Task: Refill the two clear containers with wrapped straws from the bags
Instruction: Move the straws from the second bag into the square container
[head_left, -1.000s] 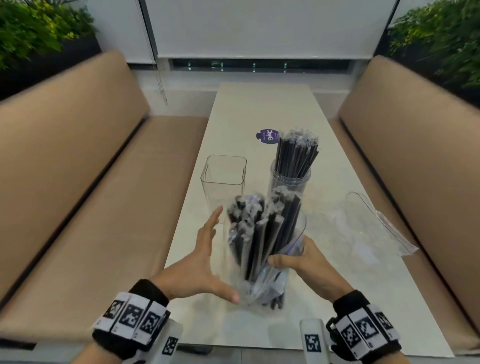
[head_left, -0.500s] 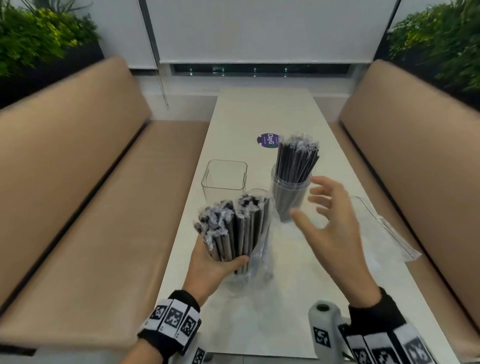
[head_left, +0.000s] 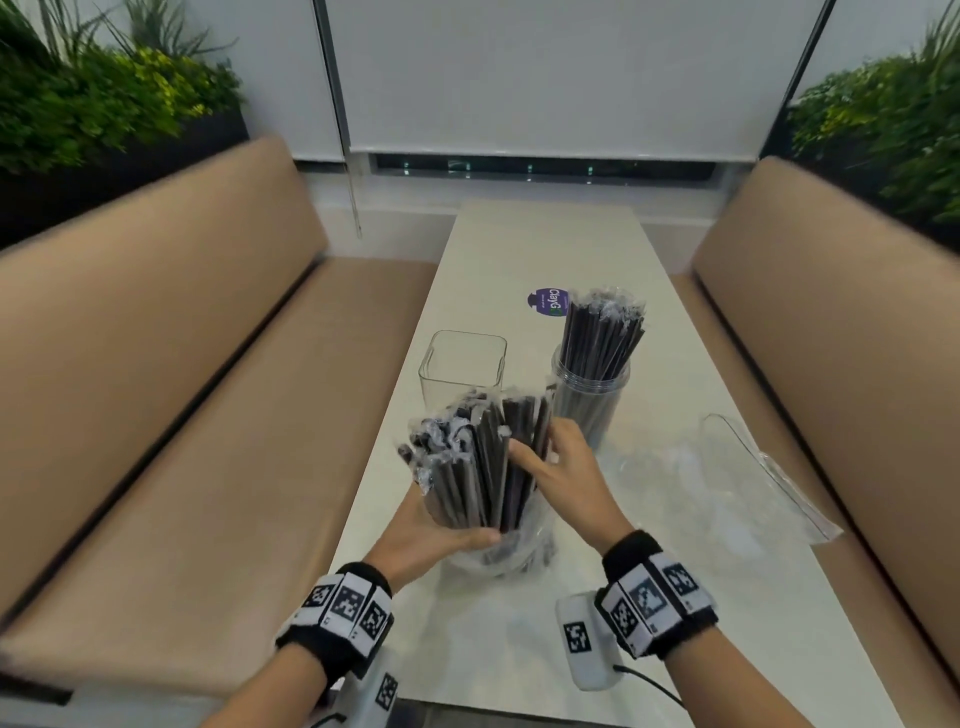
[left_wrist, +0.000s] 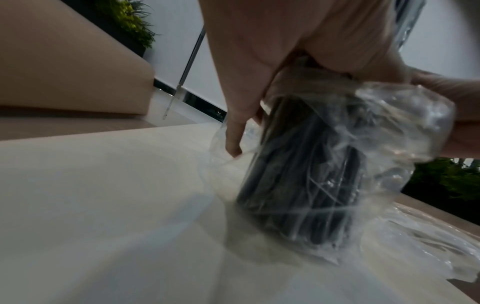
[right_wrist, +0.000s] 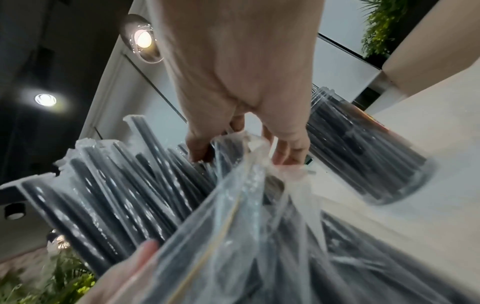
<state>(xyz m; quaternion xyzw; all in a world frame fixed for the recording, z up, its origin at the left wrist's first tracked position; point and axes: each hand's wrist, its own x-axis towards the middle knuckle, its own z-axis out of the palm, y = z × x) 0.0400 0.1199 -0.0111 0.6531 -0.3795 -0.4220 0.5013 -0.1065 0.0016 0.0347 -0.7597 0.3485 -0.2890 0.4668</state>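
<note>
- Now the right hand, free a moment ago, closes on the straws beside the left hand gripping them.
- Bag sags on the tabletop; square container awaits filling.

Tan benches flank the pale table on both sides; a purple sticker lies on it mid-length. Green plants top the bench backs; white blinds hang behind.

Three views around the table
Head camera looks down its length from above; both wrist cameras sit close, low, sharing the straw bundle.
</note>
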